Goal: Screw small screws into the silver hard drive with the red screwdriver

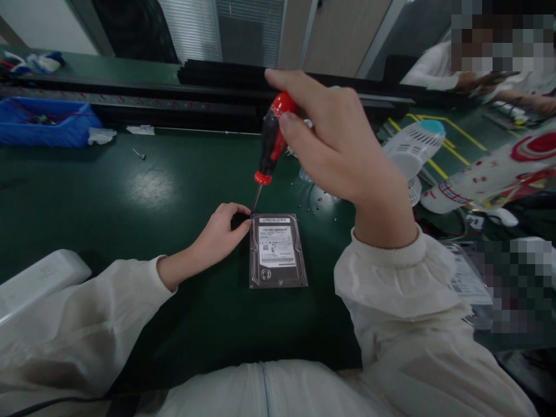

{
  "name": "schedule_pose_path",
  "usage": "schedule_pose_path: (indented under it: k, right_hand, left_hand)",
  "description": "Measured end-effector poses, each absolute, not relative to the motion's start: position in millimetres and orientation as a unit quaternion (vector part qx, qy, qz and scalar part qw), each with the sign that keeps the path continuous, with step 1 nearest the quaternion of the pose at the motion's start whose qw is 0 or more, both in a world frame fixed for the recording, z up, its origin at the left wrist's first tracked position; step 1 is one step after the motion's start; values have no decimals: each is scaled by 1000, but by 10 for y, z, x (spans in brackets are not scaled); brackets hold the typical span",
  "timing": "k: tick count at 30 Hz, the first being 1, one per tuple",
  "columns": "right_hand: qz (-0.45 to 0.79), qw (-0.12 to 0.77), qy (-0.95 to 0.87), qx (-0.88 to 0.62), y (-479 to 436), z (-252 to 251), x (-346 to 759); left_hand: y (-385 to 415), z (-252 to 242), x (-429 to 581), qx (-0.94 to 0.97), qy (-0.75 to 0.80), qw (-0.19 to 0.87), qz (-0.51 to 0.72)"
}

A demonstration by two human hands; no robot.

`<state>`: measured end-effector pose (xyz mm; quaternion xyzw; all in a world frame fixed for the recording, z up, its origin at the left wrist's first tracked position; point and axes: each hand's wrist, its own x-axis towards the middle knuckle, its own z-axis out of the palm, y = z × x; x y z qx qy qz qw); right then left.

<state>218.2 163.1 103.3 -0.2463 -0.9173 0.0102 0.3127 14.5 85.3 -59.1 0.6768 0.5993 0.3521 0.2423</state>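
Observation:
A hard drive (278, 263) with a white label lies flat on the green table, label side up. My right hand (332, 136) grips a red and black screwdriver (270, 139) by its handle, thumb and fingers round the upper end. The screwdriver leans slightly, and its thin shaft runs down to the drive's far left corner. At that same corner is my left hand (223, 231), its thumb and index finger closed against the drive's edge beside the screwdriver tip. Whether a screw sits under the tip is too small to tell.
Several small screws (319, 200) lie scattered right of the drive. A blue bin (47, 121) stands at the back left, a white fan-like device (412, 150) and a patterned white cylinder (486, 165) at the right. A white object (43, 281) lies by my left sleeve. Another person (434, 66) sits at the far right.

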Motion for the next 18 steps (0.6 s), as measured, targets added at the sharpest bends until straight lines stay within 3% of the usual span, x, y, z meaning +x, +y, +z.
schedule_pose_path:
  k: [18]
  right_hand:
    - [-21,334,-918,-212,1662,993,2145]
  left_hand:
    - [845,-574,165,672,600,244,359]
